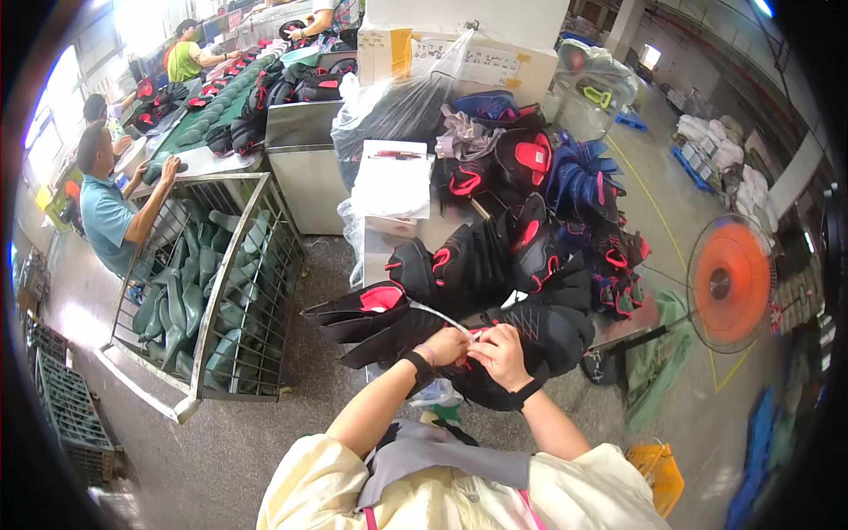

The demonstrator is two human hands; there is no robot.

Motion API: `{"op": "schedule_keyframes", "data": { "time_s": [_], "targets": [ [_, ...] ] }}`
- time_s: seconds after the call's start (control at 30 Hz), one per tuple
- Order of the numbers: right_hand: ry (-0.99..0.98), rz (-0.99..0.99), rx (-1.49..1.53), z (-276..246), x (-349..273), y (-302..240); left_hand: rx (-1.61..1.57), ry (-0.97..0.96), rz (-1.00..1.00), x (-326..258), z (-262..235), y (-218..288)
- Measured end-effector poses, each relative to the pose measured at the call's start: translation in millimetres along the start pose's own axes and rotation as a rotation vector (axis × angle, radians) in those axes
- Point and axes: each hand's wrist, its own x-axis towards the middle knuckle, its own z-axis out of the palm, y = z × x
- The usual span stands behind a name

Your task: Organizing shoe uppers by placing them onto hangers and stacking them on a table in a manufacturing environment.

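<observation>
My left hand [448, 347] and my right hand [500, 355] meet over a pile of black shoe uppers, fingertips pinched close together. Between them runs a thin white lace [435, 313], which trails away to the left across the uppers. Both hands seem closed on it, though the fingers partly cover the spot. To the left lie black uppers with red lining [382, 299]. Beside my right hand sits a nested bundle of black uppers [559, 329], and more black uppers with red trim [473, 261] stand in a row just beyond.
Blue uppers [579, 181] and a white paper stack [393, 181] lie farther back on the table. At left, a metal cage cart [201, 353] holds green shoe lasts [179, 300]; a person in blue [110, 212] stands behind it. An orange fan [723, 283] is at right, a yellow crate [656, 477] at lower right.
</observation>
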Motion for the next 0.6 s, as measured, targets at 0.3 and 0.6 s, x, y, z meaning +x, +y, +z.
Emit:
{"op": "schedule_keyframes", "data": {
  "time_s": [0.3,0.6],
  "targets": [
    [0.384,0.066,0.505,-96,59,-60,0.342,0.16,0.18,5,2,-17],
    [0.028,0.224,0.155,6,-7,-22,0.41,0.067,0.504,8,12,-32]
  ]
}}
